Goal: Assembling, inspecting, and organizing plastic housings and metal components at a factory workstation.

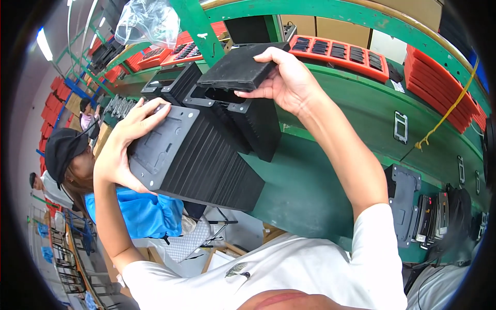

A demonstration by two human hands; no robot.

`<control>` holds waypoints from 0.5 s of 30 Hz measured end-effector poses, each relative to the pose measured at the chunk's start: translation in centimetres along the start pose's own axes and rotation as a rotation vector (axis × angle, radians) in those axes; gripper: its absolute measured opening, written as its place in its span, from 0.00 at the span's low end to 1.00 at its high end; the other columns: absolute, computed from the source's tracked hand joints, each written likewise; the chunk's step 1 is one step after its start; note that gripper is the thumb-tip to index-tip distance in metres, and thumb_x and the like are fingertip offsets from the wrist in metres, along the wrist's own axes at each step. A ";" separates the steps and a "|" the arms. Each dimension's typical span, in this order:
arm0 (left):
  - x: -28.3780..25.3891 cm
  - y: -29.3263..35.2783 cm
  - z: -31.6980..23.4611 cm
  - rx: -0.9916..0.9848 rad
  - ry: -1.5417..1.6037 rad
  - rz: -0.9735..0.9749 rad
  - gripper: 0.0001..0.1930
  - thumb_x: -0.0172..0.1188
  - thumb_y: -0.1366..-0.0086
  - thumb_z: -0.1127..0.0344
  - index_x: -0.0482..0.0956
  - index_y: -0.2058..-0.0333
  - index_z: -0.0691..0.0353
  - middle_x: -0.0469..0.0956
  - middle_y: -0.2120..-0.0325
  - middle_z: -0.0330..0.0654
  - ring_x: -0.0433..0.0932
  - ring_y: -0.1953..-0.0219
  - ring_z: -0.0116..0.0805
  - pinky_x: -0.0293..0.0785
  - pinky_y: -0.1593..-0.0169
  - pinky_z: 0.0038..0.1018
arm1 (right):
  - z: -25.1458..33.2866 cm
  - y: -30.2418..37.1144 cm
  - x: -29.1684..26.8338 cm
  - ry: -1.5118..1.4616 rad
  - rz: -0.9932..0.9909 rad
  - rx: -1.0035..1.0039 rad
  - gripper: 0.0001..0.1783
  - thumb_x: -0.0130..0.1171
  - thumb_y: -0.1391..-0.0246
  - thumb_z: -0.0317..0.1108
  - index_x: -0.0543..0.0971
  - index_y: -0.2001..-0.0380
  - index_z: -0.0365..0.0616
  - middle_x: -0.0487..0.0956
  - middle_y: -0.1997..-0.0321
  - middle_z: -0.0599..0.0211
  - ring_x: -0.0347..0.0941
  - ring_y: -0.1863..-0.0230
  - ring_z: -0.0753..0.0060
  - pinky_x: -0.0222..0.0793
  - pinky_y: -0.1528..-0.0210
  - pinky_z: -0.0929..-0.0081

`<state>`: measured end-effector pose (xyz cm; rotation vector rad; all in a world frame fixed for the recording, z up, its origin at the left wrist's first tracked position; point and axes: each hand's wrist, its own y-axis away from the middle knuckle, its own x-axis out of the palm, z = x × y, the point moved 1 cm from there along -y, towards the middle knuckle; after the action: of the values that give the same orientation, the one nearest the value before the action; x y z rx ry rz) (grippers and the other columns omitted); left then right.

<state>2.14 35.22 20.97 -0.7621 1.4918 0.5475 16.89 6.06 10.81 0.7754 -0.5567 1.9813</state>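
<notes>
My right hand (pixel 290 81) is closed on the near right corner of a flat black slab (pixel 235 66), thumb on top and fingers beneath. The slab is held over a stack of black plastic frames (pixel 261 126). My left hand (pixel 129 139) spans the top panel (pixel 164 143) of a tall stack of black plastic panels (pixel 214 165), its fingers at the far edge and thumb at the near edge. This stack stands at the left edge of the green bench top (pixel 305 181). Another dark stack (pixel 182 82) stands behind, partly hidden.
Red trays of small black parts (pixel 338 54) line the shelf, with stacked red trays (pixel 439 82) to the right. A yellow cord (pixel 449 121) hangs there. Grey frames (pixel 404 199) lie on the bench's right. A person in a black cap (pixel 67 150) is close at left.
</notes>
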 end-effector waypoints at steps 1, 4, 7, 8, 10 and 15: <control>0.0 -0.4 0.2 0.006 0.009 -0.001 0.66 0.76 0.73 0.32 0.70 0.34 0.66 0.69 0.37 0.60 0.68 0.33 0.59 0.45 0.27 0.59 | 0.1 0.1 -0.1 -0.001 -0.012 0.007 0.17 0.55 0.42 0.31 0.75 0.53 0.31 0.81 0.52 0.47 0.82 0.51 0.50 0.84 0.51 0.40; 0.1 -1.1 0.2 0.010 0.033 -0.020 0.65 0.75 0.74 0.33 0.70 0.34 0.65 0.69 0.37 0.59 0.69 0.34 0.58 0.44 0.27 0.60 | 0.0 0.5 0.0 0.002 -0.020 0.026 0.17 0.55 0.43 0.31 0.74 0.53 0.31 0.81 0.53 0.47 0.82 0.52 0.50 0.84 0.52 0.39; 0.3 -0.7 0.2 -0.012 0.037 -0.003 0.65 0.75 0.74 0.35 0.71 0.34 0.65 0.68 0.37 0.59 0.69 0.34 0.58 0.43 0.27 0.60 | -0.5 0.8 0.0 -0.009 -0.018 0.044 0.18 0.55 0.43 0.32 0.74 0.52 0.31 0.80 0.52 0.46 0.82 0.52 0.49 0.84 0.52 0.39; 0.3 -0.7 0.2 -0.015 0.035 -0.006 0.65 0.75 0.74 0.35 0.71 0.34 0.65 0.68 0.37 0.59 0.69 0.34 0.58 0.43 0.27 0.60 | -0.6 0.9 0.0 -0.014 -0.007 0.053 0.18 0.55 0.43 0.32 0.74 0.52 0.31 0.80 0.51 0.46 0.82 0.52 0.49 0.84 0.52 0.39; 0.4 -0.7 0.2 -0.006 0.052 -0.012 0.65 0.75 0.74 0.35 0.71 0.34 0.64 0.68 0.37 0.59 0.69 0.35 0.58 0.43 0.28 0.61 | -0.8 0.8 0.0 -0.023 0.017 0.076 0.19 0.55 0.43 0.32 0.73 0.51 0.31 0.79 0.51 0.45 0.82 0.53 0.48 0.85 0.52 0.40; 0.4 -0.7 0.1 0.002 0.062 -0.013 0.65 0.75 0.74 0.35 0.71 0.34 0.64 0.68 0.37 0.59 0.69 0.35 0.58 0.43 0.28 0.62 | -2.2 -0.4 1.0 -0.071 0.038 0.128 0.20 0.55 0.42 0.32 0.72 0.50 0.30 0.79 0.51 0.44 0.82 0.52 0.47 0.85 0.52 0.42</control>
<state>2.75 34.82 20.59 -0.7926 1.5433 0.5165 16.20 8.25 10.06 0.9229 -0.4924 2.0466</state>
